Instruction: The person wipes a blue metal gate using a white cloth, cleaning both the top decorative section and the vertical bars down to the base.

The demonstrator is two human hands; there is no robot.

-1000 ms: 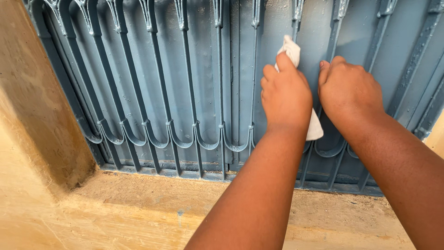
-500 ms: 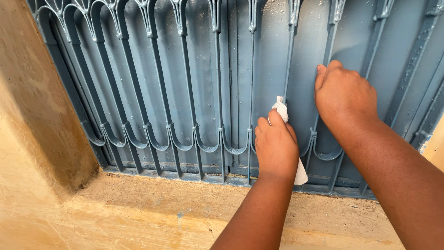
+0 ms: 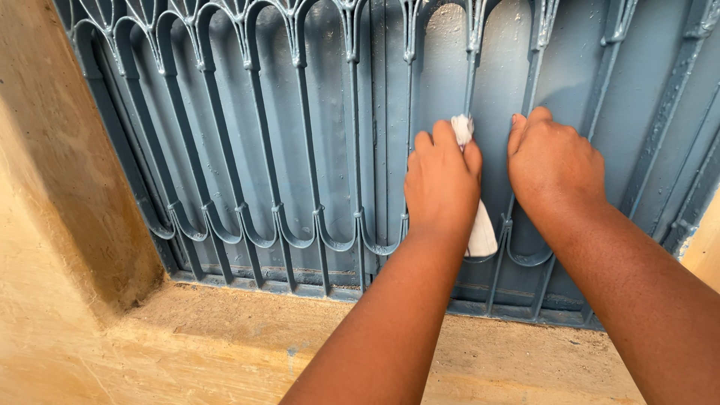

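Against the blue-grey window grille [image 3: 247, 150] we have both hands up, right of centre in the view. Our left hand [image 3: 442, 184] is closed around a white cloth [image 3: 480, 229], pressing it to one upright bar [image 3: 469, 82]; a small tuft [image 3: 462, 126] pokes out above the fingers and a longer tail hangs below the palm, just above the curled foot of the grille. Our right hand [image 3: 556, 161] lies just beside it on the next bar to the right, fingers curled over the metal and holding nothing loose; whether they close fully behind the bar we cannot tell.

Painted shutters [image 3: 375, 112] sit shut behind the bars. A bare, dusty cement sill [image 3: 247, 330] runs along the near side, and a tan wall reveal [image 3: 67, 187] stands at far left.

Handling notes, by judgement:
- Cloth looks thin, soft and light; it bunches readily and should wrap a narrow bar. Best held wadded in the palm with fingers round the bar, as now, so the loose tail does not snag.
- Bars look rigid and fixed, with a rough, speckled paint surface likely to catch the fabric.
- Ornamental tips and curled joints are tight spots; a pinched corner of cloth would suit them.
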